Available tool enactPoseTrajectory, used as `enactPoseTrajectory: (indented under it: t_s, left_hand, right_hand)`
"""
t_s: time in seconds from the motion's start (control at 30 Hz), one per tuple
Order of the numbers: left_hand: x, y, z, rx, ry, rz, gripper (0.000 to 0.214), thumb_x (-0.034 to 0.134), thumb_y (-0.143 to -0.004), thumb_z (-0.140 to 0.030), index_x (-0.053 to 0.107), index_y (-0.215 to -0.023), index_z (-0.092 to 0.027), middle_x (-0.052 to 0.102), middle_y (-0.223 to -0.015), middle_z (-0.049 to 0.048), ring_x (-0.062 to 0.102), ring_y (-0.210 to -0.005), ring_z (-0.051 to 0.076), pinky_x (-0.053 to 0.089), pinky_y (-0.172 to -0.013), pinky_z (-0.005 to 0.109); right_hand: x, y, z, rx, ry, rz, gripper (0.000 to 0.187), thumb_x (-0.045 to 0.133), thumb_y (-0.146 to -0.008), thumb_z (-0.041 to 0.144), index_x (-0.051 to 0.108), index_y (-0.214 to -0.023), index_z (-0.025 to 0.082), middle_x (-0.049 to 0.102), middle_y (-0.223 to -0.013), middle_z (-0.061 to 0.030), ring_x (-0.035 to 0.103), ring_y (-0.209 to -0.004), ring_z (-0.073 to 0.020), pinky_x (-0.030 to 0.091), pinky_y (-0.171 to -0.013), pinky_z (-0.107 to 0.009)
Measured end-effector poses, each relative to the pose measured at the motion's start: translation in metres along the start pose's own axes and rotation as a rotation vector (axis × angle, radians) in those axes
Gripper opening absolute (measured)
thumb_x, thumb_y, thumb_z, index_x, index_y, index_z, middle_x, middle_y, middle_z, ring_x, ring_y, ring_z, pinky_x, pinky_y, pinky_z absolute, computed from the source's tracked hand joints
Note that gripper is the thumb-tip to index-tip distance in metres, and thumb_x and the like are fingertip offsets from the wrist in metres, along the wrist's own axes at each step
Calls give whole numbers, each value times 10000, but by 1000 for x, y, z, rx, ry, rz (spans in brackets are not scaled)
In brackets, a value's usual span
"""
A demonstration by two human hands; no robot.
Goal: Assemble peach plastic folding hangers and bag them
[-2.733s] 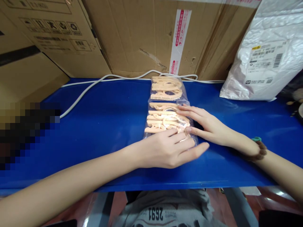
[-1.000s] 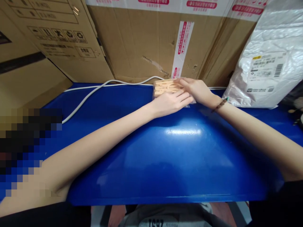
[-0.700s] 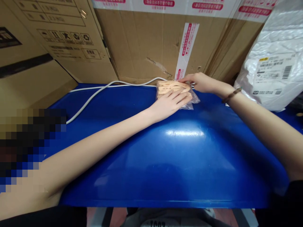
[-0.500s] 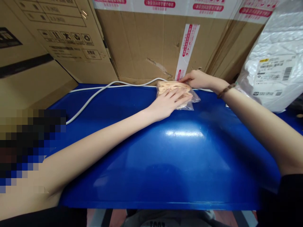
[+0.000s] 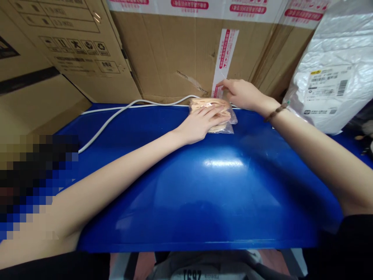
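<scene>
A clear plastic bag of peach-coloured plastic pieces [image 5: 225,125] lies folded at the far edge of the blue table [image 5: 204,186], against the cardboard boxes. My left hand [image 5: 201,122] lies flat on top of it, fingers stretched out, pressing down. My right hand [image 5: 240,93] hovers just behind and above the bag. Its fingers are pinched together on what looks like the bag's clear flap, close to the red-and-white tape on the box.
Large cardboard boxes [image 5: 175,50] wall off the back and left. A white cable [image 5: 116,114] runs along the table's far edge. A white plastic parcel [image 5: 329,77] with labels leans at the right. A blurred-out patch covers the left side.
The bag was folded in half and pushed from mid-table to the far edge. In the last half second my right hand rose from the bag's far end; my left hand stayed flat on it.
</scene>
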State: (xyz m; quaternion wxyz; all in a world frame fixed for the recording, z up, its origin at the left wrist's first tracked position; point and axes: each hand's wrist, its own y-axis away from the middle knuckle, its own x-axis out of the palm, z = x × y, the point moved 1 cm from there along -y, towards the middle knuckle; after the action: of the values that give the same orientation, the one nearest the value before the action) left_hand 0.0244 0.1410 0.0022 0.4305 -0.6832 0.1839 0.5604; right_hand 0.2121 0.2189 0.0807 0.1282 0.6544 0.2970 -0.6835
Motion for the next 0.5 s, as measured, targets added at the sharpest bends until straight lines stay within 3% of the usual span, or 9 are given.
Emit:
enactPoseTrajectory:
  t_s: [0.17, 0.3, 0.4, 0.5]
  left_hand:
    - [-2, 7, 0, -9, 5, 16, 642, 388, -938, -14, 419, -1537, -243, 325, -1643, 82, 264, -1529, 256, 228, -1244, 471]
    - [-4, 13, -4, -48, -18, 60, 550, 385, -1018, -124, 387, -1552, -252, 270, -1659, 100, 201, -1547, 281, 209, -1245, 510]
    - [-6, 18, -11, -39, -51, 76, 491, 413, -1053, -265, 408, -1542, -223, 244, -1665, 113, 158, -1554, 291, 171, -1257, 500]
    - [-8, 27, -20, -31, -79, 82, 564, 443, -1048, -352, 339, -1572, -169, 226, -1667, 139, 144, -1555, 306, 152, -1263, 483]
  right_hand:
    - [-11, 56, 18, -97, 54, -131, 571, 347, -919, 118, 461, -1479, 139, 647, -1328, -151, 613, -1206, -296, 495, -956, -430]
    - [-2, 106, 31, -202, 97, -101, 560, 353, -936, 126, 445, -1488, 100, 648, -1324, -185, 644, -1164, -297, 523, -938, -435]
    - [12, 131, 37, -271, 108, -26, 604, 361, -929, 99, 396, -1531, 118, 484, -1525, -196, 564, -1308, -311, 498, -1019, -475]
    - [23, 142, 39, -264, 103, -4, 671, 408, -911, 92, 317, -1575, 135, 340, -1614, -191, 476, -1400, -328, 479, -1056, -514]
